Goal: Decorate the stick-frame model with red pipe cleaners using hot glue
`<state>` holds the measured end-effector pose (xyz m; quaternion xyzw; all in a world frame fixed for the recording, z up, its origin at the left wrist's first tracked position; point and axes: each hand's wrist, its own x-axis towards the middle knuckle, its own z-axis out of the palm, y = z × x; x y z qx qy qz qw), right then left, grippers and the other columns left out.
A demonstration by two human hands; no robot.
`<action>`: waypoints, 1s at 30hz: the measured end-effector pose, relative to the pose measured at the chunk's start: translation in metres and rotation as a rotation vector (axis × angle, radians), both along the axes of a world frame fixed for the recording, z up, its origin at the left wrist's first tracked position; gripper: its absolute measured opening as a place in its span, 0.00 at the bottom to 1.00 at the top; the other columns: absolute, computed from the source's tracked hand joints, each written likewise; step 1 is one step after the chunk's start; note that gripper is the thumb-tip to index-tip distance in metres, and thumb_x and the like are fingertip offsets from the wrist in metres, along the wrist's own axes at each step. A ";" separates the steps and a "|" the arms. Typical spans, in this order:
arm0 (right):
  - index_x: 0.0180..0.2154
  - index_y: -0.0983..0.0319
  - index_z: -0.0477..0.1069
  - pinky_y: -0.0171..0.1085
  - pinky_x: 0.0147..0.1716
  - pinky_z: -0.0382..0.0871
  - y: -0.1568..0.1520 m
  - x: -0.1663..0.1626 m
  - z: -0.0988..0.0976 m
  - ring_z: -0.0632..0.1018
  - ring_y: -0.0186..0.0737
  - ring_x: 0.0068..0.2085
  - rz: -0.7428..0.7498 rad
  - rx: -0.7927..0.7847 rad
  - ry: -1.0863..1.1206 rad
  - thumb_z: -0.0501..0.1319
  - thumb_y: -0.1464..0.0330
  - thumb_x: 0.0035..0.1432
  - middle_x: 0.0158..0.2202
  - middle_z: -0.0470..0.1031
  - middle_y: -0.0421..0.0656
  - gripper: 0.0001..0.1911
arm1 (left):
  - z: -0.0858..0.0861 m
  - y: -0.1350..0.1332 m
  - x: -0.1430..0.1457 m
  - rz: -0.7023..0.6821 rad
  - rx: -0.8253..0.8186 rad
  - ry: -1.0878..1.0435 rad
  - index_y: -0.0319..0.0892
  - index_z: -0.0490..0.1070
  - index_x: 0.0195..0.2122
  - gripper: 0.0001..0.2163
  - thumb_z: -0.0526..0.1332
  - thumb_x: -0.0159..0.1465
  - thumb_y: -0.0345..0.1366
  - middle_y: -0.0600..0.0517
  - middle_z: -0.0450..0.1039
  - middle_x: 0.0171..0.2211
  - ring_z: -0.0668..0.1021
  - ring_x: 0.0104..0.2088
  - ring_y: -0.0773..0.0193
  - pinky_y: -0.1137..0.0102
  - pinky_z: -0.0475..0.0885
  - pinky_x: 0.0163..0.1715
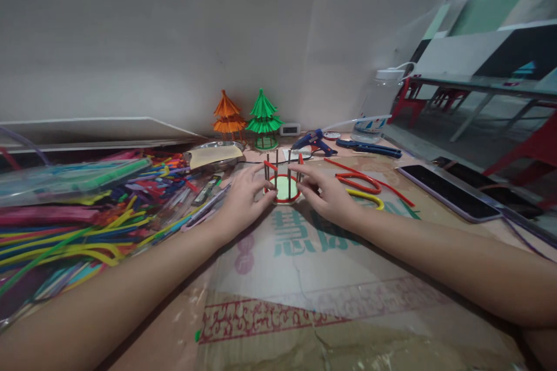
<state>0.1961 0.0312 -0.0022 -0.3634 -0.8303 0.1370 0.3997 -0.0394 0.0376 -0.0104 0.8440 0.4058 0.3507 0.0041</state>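
Two bare hands around a small round base with thin brown posts

At the middle of a covered work table [369, 336], ahead of the person, sits a round base [282, 201] with a red rim and pale green top, carrying upright brown posts [289, 177]. A bent red strip [270, 166] sits near the tops of the left posts. The left hand [246, 197] curves round the left side, thumb and fingers slightly apart; the right hand [324, 194] mirrors it on the right. Whether either pinches anything cannot be told.

The posts look slender, so uneven pressure from the fingers could tilt or loosen one; a bumped rim could shift the whole piece.

Just behind, a blue glue gun [314, 142] and its dark cable could catch a reaching hand. Beyond stand an orange tiered model [229, 116] and a green one [264, 119]. To the right lie a red loop [359, 182], a yellow curved strip [368, 200] and a phone [448, 191]; a bottle [376, 104] stands farther back. Colourful strips [87, 237] crowd the left, close by the left forearm.
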 end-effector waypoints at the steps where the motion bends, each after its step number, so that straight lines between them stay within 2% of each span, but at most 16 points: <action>1: 0.62 0.61 0.65 0.34 0.31 0.62 0.001 0.000 0.000 0.68 0.33 0.26 0.003 0.003 0.001 0.55 0.70 0.65 0.28 0.71 0.37 0.24 | 0.000 0.000 0.000 0.000 -0.002 -0.001 0.43 0.79 0.39 0.08 0.61 0.67 0.38 0.41 0.66 0.61 0.68 0.62 0.48 0.50 0.63 0.61; 8: 0.61 0.61 0.64 0.33 0.31 0.63 0.000 0.000 -0.002 0.67 0.32 0.26 0.028 0.024 0.015 0.55 0.72 0.65 0.27 0.70 0.36 0.24 | -0.001 0.001 -0.001 0.008 -0.003 0.000 0.42 0.78 0.39 0.08 0.61 0.67 0.38 0.41 0.65 0.61 0.68 0.62 0.48 0.49 0.63 0.61; 11: 0.62 0.61 0.63 0.33 0.30 0.62 -0.003 0.003 0.005 0.67 0.32 0.26 0.039 0.035 0.052 0.55 0.71 0.66 0.26 0.68 0.35 0.24 | -0.001 0.002 -0.003 0.029 0.015 0.000 0.43 0.77 0.39 0.09 0.59 0.67 0.39 0.41 0.66 0.60 0.67 0.62 0.49 0.49 0.63 0.61; 13: 0.59 0.61 0.66 0.33 0.29 0.62 -0.004 0.008 0.019 0.67 0.32 0.26 0.015 0.060 0.080 0.55 0.69 0.66 0.26 0.68 0.36 0.20 | 0.000 0.003 -0.005 0.047 0.018 -0.007 0.43 0.76 0.38 0.09 0.59 0.68 0.40 0.42 0.67 0.60 0.67 0.62 0.50 0.49 0.64 0.60; 15: 0.50 0.62 0.73 0.33 0.29 0.62 -0.004 0.017 0.041 0.68 0.32 0.27 -0.039 0.103 0.068 0.56 0.67 0.66 0.28 0.71 0.38 0.13 | 0.000 0.005 -0.008 0.065 0.013 -0.012 0.43 0.76 0.37 0.08 0.59 0.67 0.40 0.42 0.67 0.59 0.68 0.61 0.50 0.50 0.64 0.60; 17: 0.42 0.62 0.75 0.34 0.29 0.61 -0.001 0.029 0.065 0.70 0.33 0.28 -0.104 0.102 -0.003 0.57 0.65 0.65 0.29 0.73 0.40 0.11 | -0.001 0.006 -0.009 0.071 0.003 -0.006 0.43 0.75 0.37 0.08 0.58 0.67 0.39 0.43 0.69 0.58 0.68 0.61 0.49 0.50 0.64 0.60; 20: 0.40 0.61 0.77 0.34 0.30 0.61 0.010 0.052 0.094 0.73 0.36 0.31 -0.200 -0.019 -0.274 0.57 0.64 0.64 0.32 0.78 0.42 0.11 | -0.003 0.008 -0.010 0.052 -0.010 0.019 0.43 0.75 0.38 0.08 0.57 0.67 0.37 0.44 0.69 0.57 0.69 0.61 0.49 0.51 0.64 0.59; 22: 0.40 0.60 0.78 0.35 0.31 0.60 0.024 0.070 0.102 0.75 0.38 0.34 -0.267 -0.098 -0.514 0.58 0.65 0.63 0.36 0.79 0.43 0.11 | -0.006 0.010 -0.011 0.049 0.003 0.030 0.43 0.75 0.39 0.08 0.56 0.66 0.35 0.43 0.68 0.57 0.69 0.60 0.49 0.51 0.65 0.59; 24: 0.41 0.59 0.79 0.35 0.32 0.60 0.040 0.088 0.101 0.76 0.41 0.37 -0.376 -0.168 -0.693 0.57 0.67 0.62 0.39 0.80 0.44 0.12 | -0.008 0.011 -0.011 0.053 0.020 0.035 0.43 0.75 0.39 0.08 0.56 0.66 0.35 0.43 0.67 0.58 0.70 0.59 0.49 0.51 0.65 0.59; 26: 0.43 0.58 0.79 0.35 0.34 0.61 0.055 0.102 0.091 0.77 0.43 0.40 -0.478 -0.223 -0.742 0.57 0.68 0.62 0.44 0.80 0.46 0.13 | -0.011 0.013 -0.012 0.052 0.031 0.041 0.43 0.75 0.39 0.08 0.56 0.66 0.35 0.43 0.68 0.57 0.69 0.60 0.48 0.50 0.65 0.59; 30: 0.39 0.60 0.80 0.35 0.30 0.60 0.071 0.110 0.062 0.78 0.43 0.35 -0.530 -0.282 -0.738 0.59 0.67 0.60 0.37 0.82 0.47 0.11 | -0.013 0.015 -0.014 0.056 0.027 0.043 0.43 0.75 0.39 0.09 0.55 0.64 0.32 0.43 0.69 0.55 0.70 0.59 0.48 0.50 0.65 0.58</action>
